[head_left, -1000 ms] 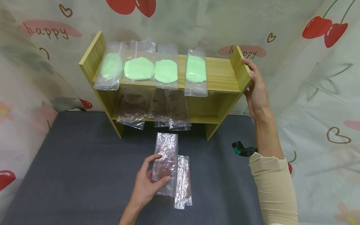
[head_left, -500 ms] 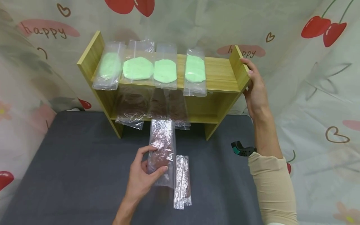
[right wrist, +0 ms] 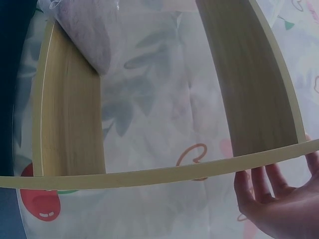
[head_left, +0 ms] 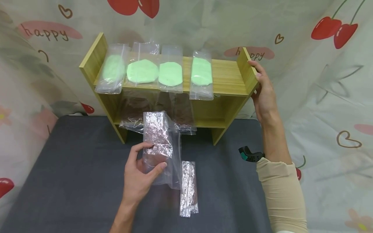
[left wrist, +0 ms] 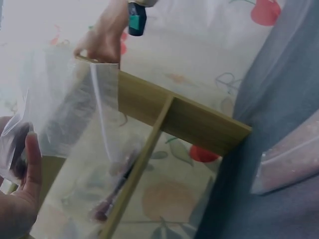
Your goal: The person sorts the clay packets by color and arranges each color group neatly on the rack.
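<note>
My left hand (head_left: 137, 178) holds a clear plastic bag with a flat brown filling (head_left: 157, 132) between thumb and fingers, raised before the lower shelf. In the left wrist view, the bag's clear end (left wrist: 65, 109) spreads out past the thumb. My right hand (head_left: 265, 94) grips the upper right side panel of a two-tier wooden shelf unit (head_left: 228, 76); in the right wrist view its fingers (right wrist: 259, 184) lie against the panel's outer side. Several bags of brown filling (head_left: 183, 111) hang over the lower shelf's front edge, partly hidden by the held bag.
Bags with flat green slabs (head_left: 142, 71) lie along the top shelf, with a gap before the rightmost green bag (head_left: 201, 72). Another shiny brown-filled bag (head_left: 188, 191) lies on the dark grey table (head_left: 73, 181). A printed curtain (head_left: 186, 26) stands behind the shelf unit.
My left hand has moved up and to the left with the bag, from above the table to before the lower shelf. The bag has fanned out wider. My right hand keeps its place on the panel.
</note>
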Available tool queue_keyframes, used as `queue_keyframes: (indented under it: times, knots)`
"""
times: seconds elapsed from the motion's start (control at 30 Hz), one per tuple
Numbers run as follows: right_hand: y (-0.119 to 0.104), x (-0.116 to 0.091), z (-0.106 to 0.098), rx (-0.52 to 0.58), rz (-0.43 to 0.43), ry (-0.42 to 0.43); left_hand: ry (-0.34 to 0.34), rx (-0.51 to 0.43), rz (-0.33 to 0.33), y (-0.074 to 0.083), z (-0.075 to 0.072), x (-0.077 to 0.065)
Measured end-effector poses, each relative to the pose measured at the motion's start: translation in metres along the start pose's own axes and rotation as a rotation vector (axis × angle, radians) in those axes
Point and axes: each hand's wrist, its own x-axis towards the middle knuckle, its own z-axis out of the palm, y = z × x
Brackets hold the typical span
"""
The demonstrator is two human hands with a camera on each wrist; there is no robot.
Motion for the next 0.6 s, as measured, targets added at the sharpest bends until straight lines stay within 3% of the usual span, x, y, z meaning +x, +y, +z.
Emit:
queue_keyframes:
  times: [0.13,0.37,0.6]
  knots:
    - [0.000,0.000,0.000,0.002,-0.002,0.003,0.021,-0.011,0.043,0.007,0.001,0.004]
    - [-0.001,0.000,0.000,-0.001,-0.001,0.006,-0.002,0.005,0.014,0.018,0.007,0.014]
    - [0.000,0.002,0.001,0.017,0.000,0.010,-0.047,0.067,0.020,0.010,0.015,0.036]
